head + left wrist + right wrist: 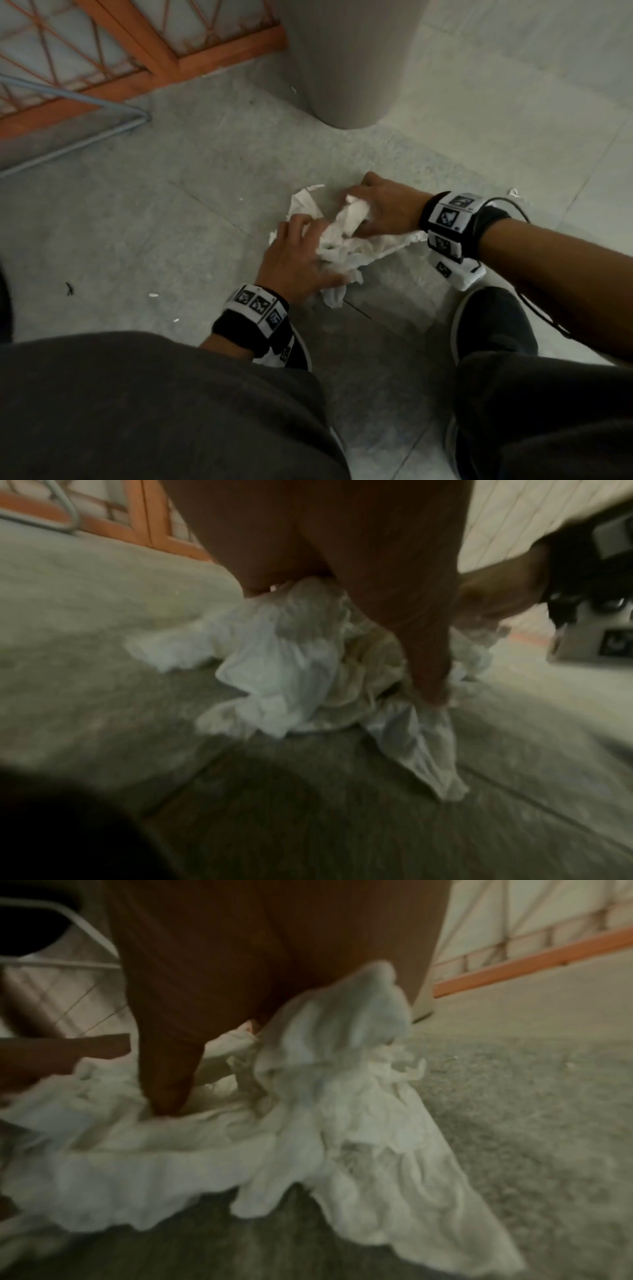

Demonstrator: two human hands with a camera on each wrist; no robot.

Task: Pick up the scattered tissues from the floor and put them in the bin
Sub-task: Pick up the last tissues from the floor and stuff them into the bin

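A heap of crumpled white tissues [342, 240] lies on the grey tiled floor between both hands. My left hand [301, 255] grips the near side of the heap, its fingers curled into the paper [308, 669]. My right hand [373, 209] comes in from the right and holds a bunch of tissue [325, 1096] lifted off the floor. The grey bin [346, 61] stands upright on the floor just beyond the heap; only its lower wall shows. Small white scraps [153, 294] lie to the left of my hands, and another scrap [513, 192] lies right of my right wrist.
An orange lattice frame [144, 58] runs along the far left. A grey metal bar [102, 102] juts over the floor in front of it. My knees and dark shoes [493, 322] fill the bottom of the head view.
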